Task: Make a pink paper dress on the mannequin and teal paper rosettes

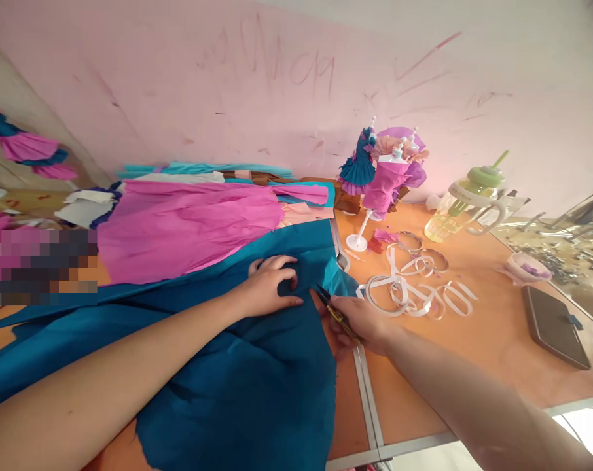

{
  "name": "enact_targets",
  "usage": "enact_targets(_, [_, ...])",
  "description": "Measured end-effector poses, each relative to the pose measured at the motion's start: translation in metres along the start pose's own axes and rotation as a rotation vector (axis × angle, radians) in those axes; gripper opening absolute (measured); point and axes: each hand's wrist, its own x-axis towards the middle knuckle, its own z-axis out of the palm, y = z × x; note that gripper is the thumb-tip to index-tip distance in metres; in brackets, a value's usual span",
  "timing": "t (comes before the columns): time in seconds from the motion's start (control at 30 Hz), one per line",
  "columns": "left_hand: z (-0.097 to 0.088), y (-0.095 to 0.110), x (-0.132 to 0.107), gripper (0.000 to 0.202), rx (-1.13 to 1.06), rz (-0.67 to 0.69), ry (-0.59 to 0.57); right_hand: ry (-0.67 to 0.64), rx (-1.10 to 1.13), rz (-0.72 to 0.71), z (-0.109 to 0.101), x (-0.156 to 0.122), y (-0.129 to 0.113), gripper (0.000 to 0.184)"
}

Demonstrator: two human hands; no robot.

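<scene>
– Where's the cloth?

– The teal cloth (257,386) lies right under my arms, spread wide over the orange table (424,392). Its upper edge overlaps a pink cloth (193,226), and it hangs toward me at the front.

– And your left hand?

– My left hand (271,288) rests on the teal near its right end, fingers curved and spread, thumb apart from the index finger.

– What's the right one gripping?

– My right hand (358,324) is wrapped around a slim black tool (341,316) with yellow markings, fingers pressed closed about it. The tip points up and left, at the teal's right edge; whether it touches, I can't tell.

– What's close by?

– Just beyond my right hand there's a tangle of white strips (417,302). Behind them, tiny dresses stand on little forms: a teal one (360,163) and a pink one (383,186) show best.

– Further right?

– A bottle (444,216) with a green lid, near the wall (179,78). Then a small bowl (527,268), and a dark flat case (554,327) lying just in front of it.
</scene>
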Motion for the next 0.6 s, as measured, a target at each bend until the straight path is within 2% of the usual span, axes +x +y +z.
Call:
enact_targets(0.17, [-0.002,0.004,-0.001,0.036,-0.021,-0.025,-0.012,-0.092,-0.131,0.063,-0.002,-0.008,-0.005,0.032])
enact_targets(0.3, [-0.002,0.011,-0.003,0.033,-0.034,0.029,0.057,-0.082,-0.204,0.1,0.007,-0.012,-0.01,0.033])
enact_targets(0.43, [-0.007,0.022,-0.009,0.029,-0.012,0.11,0.139,-0.055,-0.155,0.097,0.013,-0.014,-0.01,0.033])
enact_targets(0.6, [-0.011,0.029,-0.012,0.025,0.024,0.119,0.136,-0.164,-0.058,0.097,0.014,-0.009,-0.001,0.034])
